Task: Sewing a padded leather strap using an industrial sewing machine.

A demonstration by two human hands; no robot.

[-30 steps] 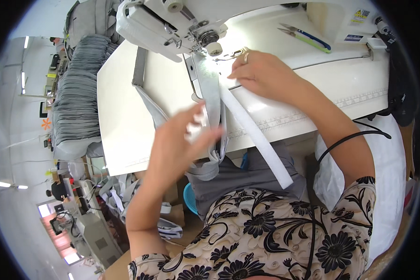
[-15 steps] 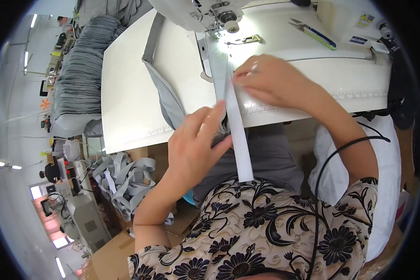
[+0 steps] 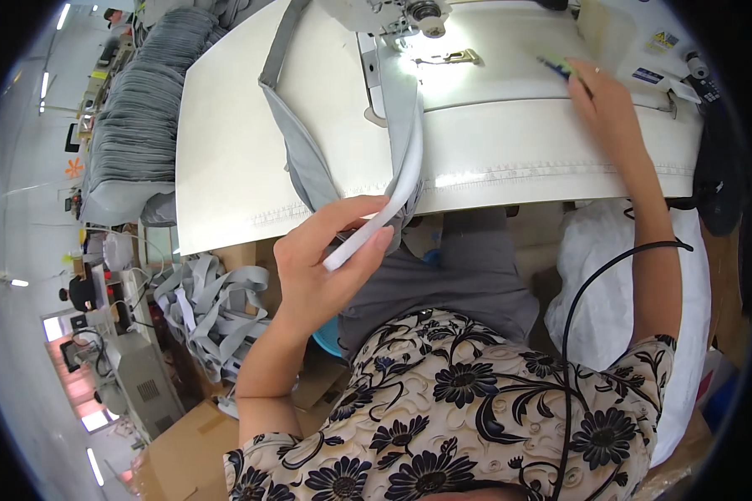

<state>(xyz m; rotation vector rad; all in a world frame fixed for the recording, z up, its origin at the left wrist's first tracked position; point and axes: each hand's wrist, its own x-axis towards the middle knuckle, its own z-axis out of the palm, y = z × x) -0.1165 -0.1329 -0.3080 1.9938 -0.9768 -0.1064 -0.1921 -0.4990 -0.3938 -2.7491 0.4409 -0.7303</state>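
Observation:
My left hand (image 3: 313,263) is closed on a white strip (image 3: 363,237) laid along a grey fabric strap (image 3: 399,117), which runs up under the sewing machine head (image 3: 401,15) at the lit needle area. My right hand (image 3: 603,113) has its fingers closed round blue-and-green scissors (image 3: 560,70) on the right of the machine bed, slightly blurred. A brass-coloured metal attachment (image 3: 449,57) sits beside the needle area. Another folded grey strap (image 3: 297,138) lies on the white table (image 3: 213,142) to the left.
A tall stack of grey fabric pieces (image 3: 129,125) stands left of the table. Below are a tangle of grey strips (image 3: 213,309), a cardboard box (image 3: 184,451) and a blue basin (image 3: 330,334). A white sack (image 3: 585,292) and black cable are at right. Another person (image 3: 117,23) is far back.
My right hand has moved from the strip up and right to the scissors. The white strip, earlier hanging straight toward my lap, is now bent up in my left hand.

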